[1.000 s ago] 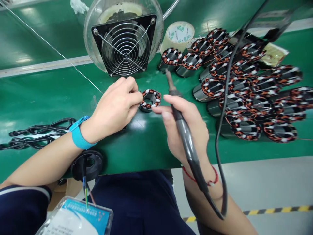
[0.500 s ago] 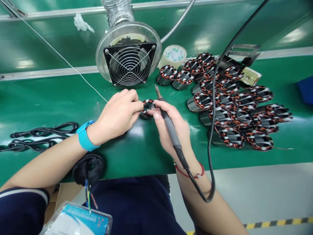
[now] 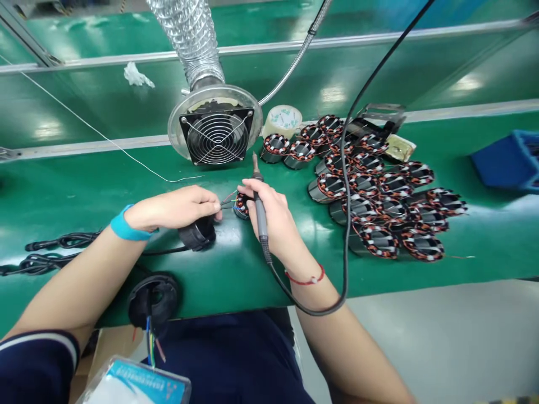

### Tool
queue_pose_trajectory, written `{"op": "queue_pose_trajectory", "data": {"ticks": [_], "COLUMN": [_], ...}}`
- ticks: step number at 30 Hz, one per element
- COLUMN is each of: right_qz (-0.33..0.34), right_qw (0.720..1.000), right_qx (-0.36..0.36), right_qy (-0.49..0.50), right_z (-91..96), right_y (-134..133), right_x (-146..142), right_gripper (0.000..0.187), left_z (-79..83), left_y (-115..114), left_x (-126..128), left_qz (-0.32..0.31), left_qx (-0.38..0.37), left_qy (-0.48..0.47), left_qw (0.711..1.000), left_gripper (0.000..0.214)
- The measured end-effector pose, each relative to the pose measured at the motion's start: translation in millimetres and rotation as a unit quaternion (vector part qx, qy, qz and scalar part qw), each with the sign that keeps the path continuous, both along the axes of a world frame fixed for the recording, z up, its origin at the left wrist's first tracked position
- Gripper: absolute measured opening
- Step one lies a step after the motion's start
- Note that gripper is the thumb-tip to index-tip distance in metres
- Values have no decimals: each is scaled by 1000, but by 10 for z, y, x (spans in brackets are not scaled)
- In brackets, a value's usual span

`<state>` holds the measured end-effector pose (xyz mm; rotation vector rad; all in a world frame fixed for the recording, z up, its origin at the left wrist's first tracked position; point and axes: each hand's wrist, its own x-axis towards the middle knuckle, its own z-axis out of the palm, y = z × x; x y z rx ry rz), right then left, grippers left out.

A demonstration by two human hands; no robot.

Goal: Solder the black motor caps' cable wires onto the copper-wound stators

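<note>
green workbench (image 3: 105, 174), wound stator (image 3: 241, 205) half hidden behind right fingers (image 3: 252, 209)

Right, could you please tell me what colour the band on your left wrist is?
The wristband is bright light blue, and it shows clearly in the head view.

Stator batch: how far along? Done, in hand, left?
Done: little shows as finished; one wound stator has thin coloured leads running toward a black round cap. In hand: the left hand is on that cap, and the right hand holds a soldering iron beside the stator. Left: a pile of wound stators, no caps visible on them.
</note>
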<state>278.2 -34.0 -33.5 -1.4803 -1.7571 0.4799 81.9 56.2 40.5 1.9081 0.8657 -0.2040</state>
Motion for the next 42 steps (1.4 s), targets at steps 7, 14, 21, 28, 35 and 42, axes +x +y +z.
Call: {"op": "queue_pose_trajectory", "data": {"ticks": [7,14,21,28,35,42], "right_qz": [-20,-13,-8,-25,-58,18], "right_qw": [990,983,990,994,989,992], "right_qx": [-58,-63,-31,-19,23,58], "right_qy": [127,169,137,108,134,112], "right_z": [-9,-78,-58,-24,15,-24], "right_y": [-118,-128,-134,-157,-244,-340], "right_x": [63,28,76,133,92,-100], "right_gripper": [34,33,37,41,39,46], "left_z": [-61,-22,35,-38,86,88], "left_y": [-49,13,-66,-106,-109,-151], "left_x": [39,245,553,531,413,113], "left_qz": [54,75,118,145,139,107], "left_qx": [-169,-211,-163,-35,14,53], "left_qy": [-53,-25,-19,-9,3,-41], "left_qw": [983,974,979,989,990,992], "left_gripper": [28,23,27,27,29,19]}}
